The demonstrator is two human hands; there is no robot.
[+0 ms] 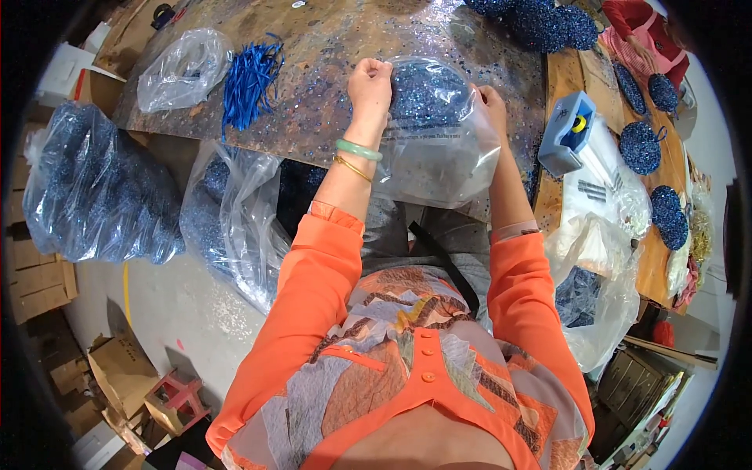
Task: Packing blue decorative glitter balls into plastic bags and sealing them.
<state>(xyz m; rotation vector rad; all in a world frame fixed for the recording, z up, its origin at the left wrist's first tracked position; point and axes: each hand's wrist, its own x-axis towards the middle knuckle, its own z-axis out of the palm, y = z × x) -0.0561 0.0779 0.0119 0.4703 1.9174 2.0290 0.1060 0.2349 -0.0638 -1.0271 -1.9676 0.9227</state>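
Pinched high on either side, a clear bag (450, 178) held a glittery blue ball (429, 90)

The left hand (370, 90) had thumb and fingertips pressed together on the bag's upper left edge; a green bangle (359, 150) circled that wrist. The right hand (493, 108) pinched the opposite edge, its fingers only partly in view. Between the two hands sat the ball, in the upper part of the bag and over the glitter-strewn table (309, 35), while the bag's lower part hung past the table's near edge.

Farther left on the table lay a bundle of blue ribbons (251, 84), beside a crumpled plastic bag (186, 70). Below that side bulged a large see-through sack (102, 188) stuffed with blue glittery shapes. To the right, a light blue box (560, 139) rested on a wooden bench (565, 72), near more glittery balls (641, 149). At the upper right, a co-worker's hand (645, 56) was near another ball (663, 92).
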